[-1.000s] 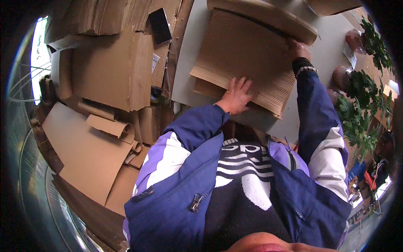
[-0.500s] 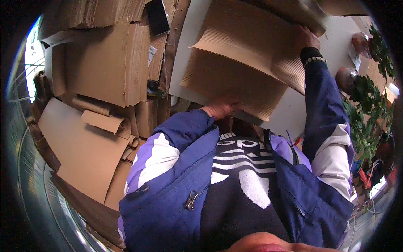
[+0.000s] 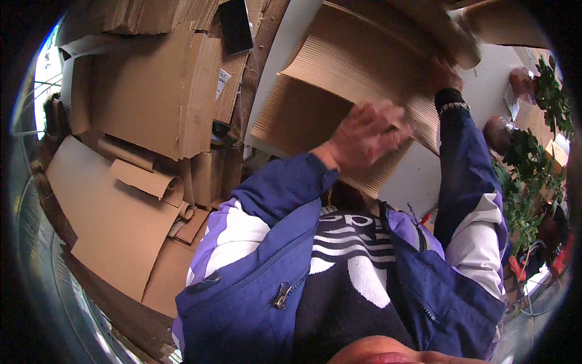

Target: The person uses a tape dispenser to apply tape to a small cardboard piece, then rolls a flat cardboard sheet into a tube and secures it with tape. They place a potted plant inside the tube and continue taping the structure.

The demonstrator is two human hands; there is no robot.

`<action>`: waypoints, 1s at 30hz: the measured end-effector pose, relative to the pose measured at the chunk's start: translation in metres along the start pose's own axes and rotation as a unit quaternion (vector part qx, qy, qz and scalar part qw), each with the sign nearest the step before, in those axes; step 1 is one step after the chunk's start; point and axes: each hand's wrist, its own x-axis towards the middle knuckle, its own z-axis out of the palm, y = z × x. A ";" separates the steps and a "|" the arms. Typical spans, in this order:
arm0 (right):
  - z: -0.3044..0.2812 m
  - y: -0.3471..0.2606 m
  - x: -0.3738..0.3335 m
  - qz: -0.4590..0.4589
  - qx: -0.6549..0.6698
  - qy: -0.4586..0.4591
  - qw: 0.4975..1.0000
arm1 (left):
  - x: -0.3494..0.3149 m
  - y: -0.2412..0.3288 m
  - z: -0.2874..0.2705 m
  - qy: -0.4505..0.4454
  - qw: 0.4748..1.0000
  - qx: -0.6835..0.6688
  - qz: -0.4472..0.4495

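A sheet of brown corrugated cardboard [image 3: 330,71] lies on a pale work surface, its near edge lifted in a slight curve. Beneath that edge is another piece of corrugated cardboard [image 3: 297,115]. Over the two of them hovers my left hand [image 3: 367,136], blurred by motion, its fingers stretched out and nothing seen in them. At the right side of the upper sheet, my right hand [image 3: 447,77] grips the cardboard by a rolled part [image 3: 454,42]; its fingertips are in shadow and partly hidden.
Stacked cardboard [image 3: 139,91] stands to the left, with a dark phone-like slab [image 3: 235,25] on top. Below it are a large flat sheet [image 3: 109,218] and small cardboard rolls [image 3: 151,182]. Leafy plants [image 3: 524,194] and round reddish pots [image 3: 500,132] line the right.
My left hand has risen from the near edge of the lower cardboard and moved up and right over the sheets. The right hand stays at the right side, slightly lower.
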 end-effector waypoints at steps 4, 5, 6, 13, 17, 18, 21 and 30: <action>-0.041 -0.013 -0.010 -0.025 -0.016 -0.121 0.992 | -0.023 -0.049 0.018 -0.151 0.964 0.164 -0.142; -0.045 -0.015 -0.012 -0.055 -0.029 -0.122 0.991 | -0.038 -0.060 0.020 -0.232 0.940 0.176 -0.177; -0.046 -0.016 -0.013 -0.058 -0.044 -0.114 0.991 | -0.051 -0.069 0.023 -0.182 0.957 0.172 -0.144; 0.006 0.003 0.011 -0.092 0.040 0.011 0.995 | -0.087 -0.084 0.041 -0.141 0.973 0.158 -0.090; 0.028 0.017 0.026 -0.020 0.161 0.033 0.986 | -0.089 -0.083 0.038 -0.134 0.972 0.174 -0.083; 0.030 0.017 0.027 -0.020 0.194 0.044 0.980 | -0.091 -0.083 0.038 -0.128 0.973 0.177 -0.081; 0.030 0.014 0.024 -0.007 0.264 0.030 0.964 | -0.097 -0.084 0.037 -0.120 0.974 0.173 -0.082; 0.050 0.022 0.039 0.014 0.297 0.022 0.955 | -0.089 -0.083 0.022 -0.141 0.981 0.051 -0.121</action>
